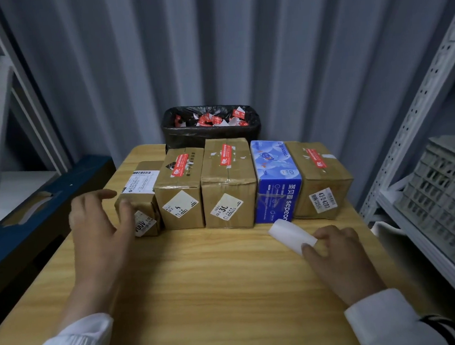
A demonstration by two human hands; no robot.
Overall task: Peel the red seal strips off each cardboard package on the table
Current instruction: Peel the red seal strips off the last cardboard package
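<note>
Several packages stand in a row across the wooden table (215, 268). The small leftmost box (141, 198) shows no red strip, only a white label. Red seal strips lie on the second box (178, 166), the third box (226, 154) and the rightmost box (318, 158). A blue carton (276, 179) stands between the third and the rightmost box. My left hand (99, 223) hovers with spread, relaxed fingers at the leftmost box's front corner. My right hand (336, 251) pinches a white peeled strip (291, 234) just above the table, in front of the blue carton.
A bin lined with a black bag (210, 127) holds several discarded red strips behind the boxes. Grey metal shelving with a plastic crate (445, 190) stands on the right. A dark blue bench (33, 214) runs along the left. Grey curtains hang behind.
</note>
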